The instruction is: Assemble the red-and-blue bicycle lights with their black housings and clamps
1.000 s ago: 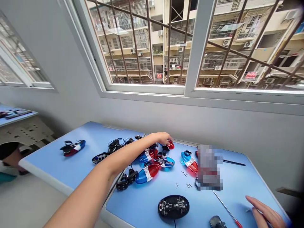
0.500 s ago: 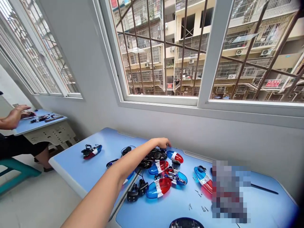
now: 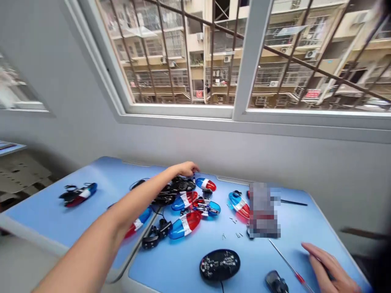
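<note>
My left hand point(image 3: 187, 167) reaches to the far edge of the blue table, fingers bent down in a pinch behind a pile of black plastic parts point(image 3: 183, 184). What its fingertips hold is hidden. Right beside it lies a red-and-blue light cover point(image 3: 205, 184) with a white middle band. My right hand point(image 3: 331, 270) is low at the right, fingers apart and nothing in them. Close to it is a long thin screwdriver point(image 3: 287, 261) with a red part. A black oval base with a circuit board point(image 3: 220, 264) lies at the front, and a small black part point(image 3: 276, 281) is near the bottom edge.
More red-and-blue covers point(image 3: 185, 225) lie mid-table, with black clamps point(image 3: 157, 234) and loose screws point(image 3: 238, 235). A blurred-out object point(image 3: 263, 209) stands right of centre by a black rod point(image 3: 293, 202). Another assembled light point(image 3: 79, 194) rests on the left table. A wall and barred window rise behind.
The view has turned right and downward. My right hand, the screwdriver and the small black part have come into view. My left hand stays at the table's far edge.
</note>
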`<state>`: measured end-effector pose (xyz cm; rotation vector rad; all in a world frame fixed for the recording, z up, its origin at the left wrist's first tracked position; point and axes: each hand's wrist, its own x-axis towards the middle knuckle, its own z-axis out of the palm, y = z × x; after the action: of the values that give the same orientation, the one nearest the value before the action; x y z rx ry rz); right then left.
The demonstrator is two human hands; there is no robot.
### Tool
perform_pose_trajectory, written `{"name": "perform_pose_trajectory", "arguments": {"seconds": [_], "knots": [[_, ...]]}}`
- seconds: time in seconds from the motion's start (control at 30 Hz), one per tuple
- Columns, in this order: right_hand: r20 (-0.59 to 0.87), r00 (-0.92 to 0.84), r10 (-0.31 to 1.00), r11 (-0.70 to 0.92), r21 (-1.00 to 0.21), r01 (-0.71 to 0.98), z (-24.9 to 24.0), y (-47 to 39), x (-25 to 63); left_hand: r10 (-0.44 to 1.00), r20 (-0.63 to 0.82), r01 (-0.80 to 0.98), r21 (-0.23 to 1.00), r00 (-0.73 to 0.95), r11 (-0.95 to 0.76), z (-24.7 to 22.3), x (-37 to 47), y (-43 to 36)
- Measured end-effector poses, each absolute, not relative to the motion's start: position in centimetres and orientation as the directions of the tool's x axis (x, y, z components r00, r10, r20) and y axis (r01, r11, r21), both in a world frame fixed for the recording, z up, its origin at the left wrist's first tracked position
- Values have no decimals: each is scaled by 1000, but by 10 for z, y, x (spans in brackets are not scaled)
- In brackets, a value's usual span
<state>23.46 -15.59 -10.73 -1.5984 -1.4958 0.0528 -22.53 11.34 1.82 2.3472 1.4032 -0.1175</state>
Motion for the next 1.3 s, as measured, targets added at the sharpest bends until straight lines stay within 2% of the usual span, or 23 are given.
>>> {"name": "perform_pose_trajectory", "arguments": {"seconds": [0.07,0.17,0.33,0.47,0.67,0.93,1.17,1.23,1.3], "knots": [[466,242,851,141,-646,750,-98,-159,230,834,-217,843,329,507,-427,32,-227,106],[462,251,851,141,-661,737,-88,-161,224,828,-132,795,395,545,-460,62,-227,79],[477,253,842,164,-673,722,-85,-162,220,717,-44,629,520,696,-578,91,-207,-24],[480,227,847,196,-680,707,-79,-166,216,608,-75,553,513,790,-656,53,-187,-98],[534,114,838,292,-614,733,-59,-176,203,642,-69,595,461,763,-658,-8,-178,-125],[508,-233,829,520,-548,655,-11,-194,153,675,-10,582,518,738,-628,-15,-181,-139],[463,-427,777,626,-500,598,6,-183,113,777,45,677,461,628,-574,-32,-188,-153],[436,-471,767,641,-482,598,7,-179,102,808,90,665,520,582,-536,-35,-191,-154],[410,-496,765,643,-475,600,9,-175,92,857,113,605,663,503,-442,-32,-192,-153]]}}
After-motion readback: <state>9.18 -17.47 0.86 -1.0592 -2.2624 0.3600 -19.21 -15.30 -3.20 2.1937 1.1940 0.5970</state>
